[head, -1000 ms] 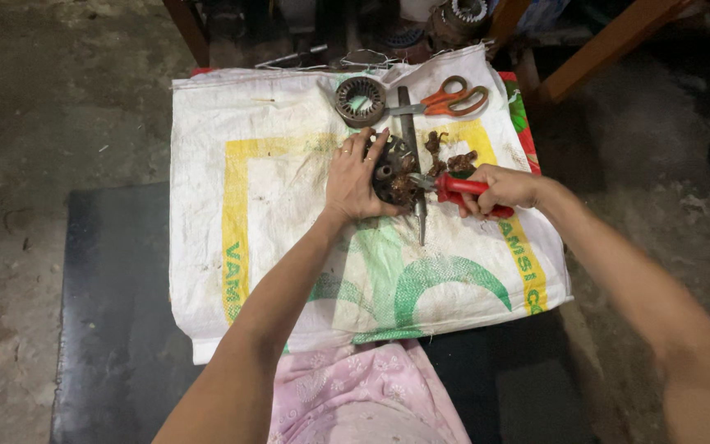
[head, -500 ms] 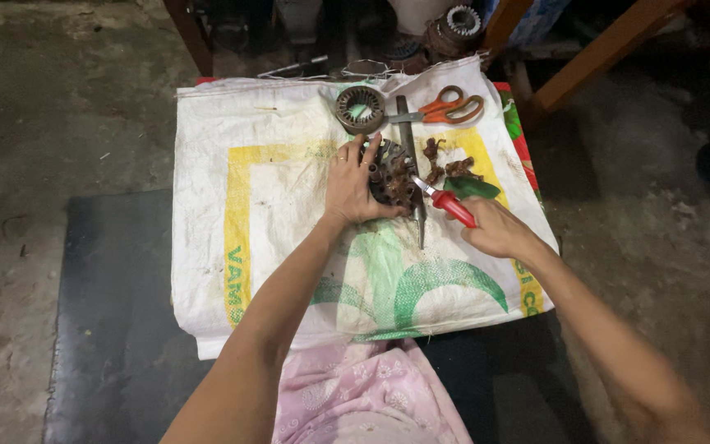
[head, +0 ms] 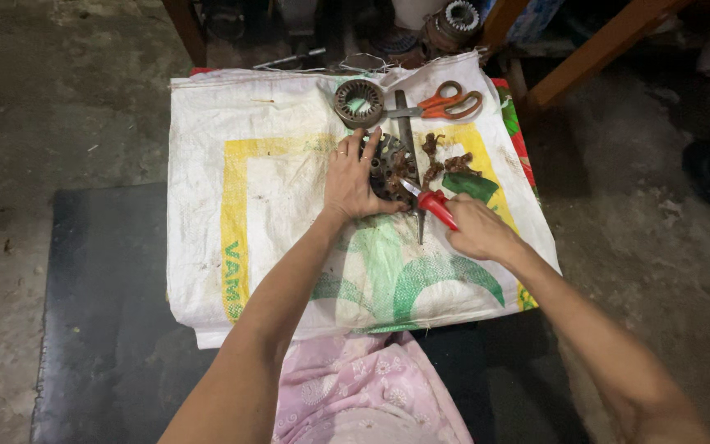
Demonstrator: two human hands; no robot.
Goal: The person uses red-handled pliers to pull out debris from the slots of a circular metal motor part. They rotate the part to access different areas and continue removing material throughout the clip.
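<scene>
Left hand [head: 351,182] lies open, pressing the stator [head: 389,167] on the sack [head: 273,205]; right hand [head: 474,228] grips red-handled pliers [head: 431,203].

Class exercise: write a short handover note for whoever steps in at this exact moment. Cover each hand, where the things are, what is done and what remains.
Left hand: pressing down on the round wound motor core on the white sack.
Right hand: grip closed on the red-handled cutter, tip at the core.
Done: clumps of pulled copper wire lie beside the core.
Left: windings remain in it.
Nearby: empty ring core, orange scissors.
</scene>
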